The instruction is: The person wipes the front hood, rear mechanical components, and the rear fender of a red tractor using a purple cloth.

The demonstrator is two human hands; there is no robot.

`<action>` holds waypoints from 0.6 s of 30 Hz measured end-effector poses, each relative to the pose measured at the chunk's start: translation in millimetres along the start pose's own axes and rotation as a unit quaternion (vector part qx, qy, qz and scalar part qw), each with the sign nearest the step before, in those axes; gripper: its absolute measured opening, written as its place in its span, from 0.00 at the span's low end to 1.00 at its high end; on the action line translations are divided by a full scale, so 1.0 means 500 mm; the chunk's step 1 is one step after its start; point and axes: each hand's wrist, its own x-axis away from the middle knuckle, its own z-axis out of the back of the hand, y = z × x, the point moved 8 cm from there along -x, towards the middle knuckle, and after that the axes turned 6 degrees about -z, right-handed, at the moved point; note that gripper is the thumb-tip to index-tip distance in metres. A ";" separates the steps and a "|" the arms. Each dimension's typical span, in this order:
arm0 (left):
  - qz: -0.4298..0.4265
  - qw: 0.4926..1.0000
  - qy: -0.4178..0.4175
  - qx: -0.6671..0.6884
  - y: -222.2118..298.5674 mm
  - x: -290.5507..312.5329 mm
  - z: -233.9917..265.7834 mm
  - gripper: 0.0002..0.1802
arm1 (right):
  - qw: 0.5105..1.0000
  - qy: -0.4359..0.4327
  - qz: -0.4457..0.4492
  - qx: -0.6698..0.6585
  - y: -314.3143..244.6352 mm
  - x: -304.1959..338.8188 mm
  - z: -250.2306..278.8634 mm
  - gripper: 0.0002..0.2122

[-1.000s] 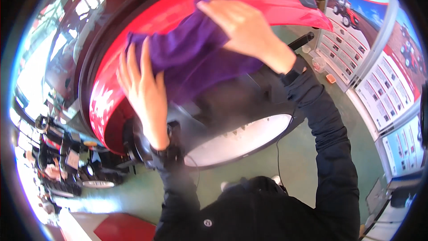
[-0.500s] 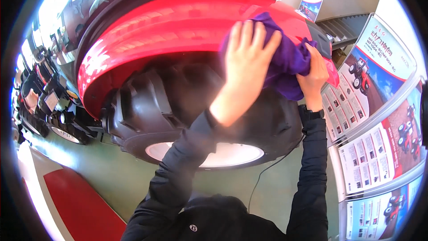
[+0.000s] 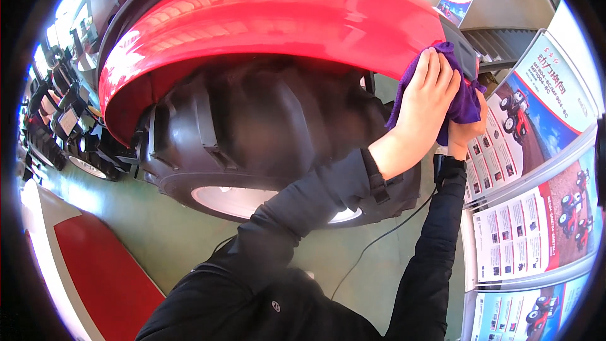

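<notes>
A purple cloth [image 3: 466, 106] lies bunched against the right end of a glossy red fender [image 3: 265, 16]. Flat on top of the cloth, my left hand [image 3: 421, 108] presses it to the fender with fingers extended close together. Just to the right, my right hand [image 3: 469, 127] grips the lower right part of the same cloth; its fingertips are partly hidden by the folds. Beneath the fender is a big black tractor tyre [image 3: 259, 120] with deep lugs and a pale wheel rim [image 3: 233, 201].
On the right stands a rack of printed posters [image 3: 514, 233] showing red tractors, close beside my right arm. A thin black cable [image 3: 372, 243] runs across the green floor. Other machines [image 3: 69, 120] stand at far left, and a red and white panel [image 3: 104, 271] at lower left.
My left hand has slid right along the fender with the cloth, to its right end. My right hand has shifted slightly right and down, still on the cloth.
</notes>
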 end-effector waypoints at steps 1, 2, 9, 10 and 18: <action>-0.004 1.000 -0.015 -0.004 0.009 -0.003 -0.005 0.25 | 1.000 0.011 -0.004 0.009 0.018 0.005 0.004 0.21; -0.009 1.000 -0.029 -0.008 0.017 -0.007 -0.011 0.25 | 1.000 0.022 -0.009 0.018 0.036 0.010 0.009 0.21; -0.015 0.997 -0.071 -0.029 0.048 -0.010 -0.037 0.27 | 0.997 0.041 -0.062 0.026 0.024 0.014 0.023 0.15; -0.017 0.997 -0.069 -0.027 0.047 -0.009 -0.034 0.27 | 0.996 0.040 -0.078 -0.001 0.020 0.014 0.023 0.16; -0.027 0.997 -0.071 -0.013 0.037 -0.014 -0.034 0.27 | 0.986 -0.013 -0.164 -0.012 -0.005 0.014 0.021 0.18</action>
